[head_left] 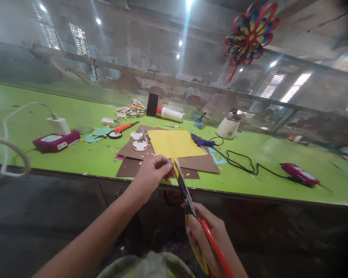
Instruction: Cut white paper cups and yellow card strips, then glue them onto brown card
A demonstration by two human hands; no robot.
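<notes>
My right hand [210, 237] is closed round the red and yellow handles of a pair of scissors [185, 191], whose blades point up and away towards the table edge. My left hand [153, 173] pinches a small yellow paper piece [176, 170] right at the scissor blades. Both hands hover just in front of the green table [75, 112]. Beyond them a yellow paper sheet [174, 143] lies on brown card sheets [200, 162].
On the table lie white tape rolls [139, 145], an orange cutter [124, 126], a blue glue gun [201, 141] with a black cable [243, 164], a white glue tube [171, 114], two magenta power strips [56, 141], paper circles and scraps. A paper flower [249, 34] hangs on the mesh wall.
</notes>
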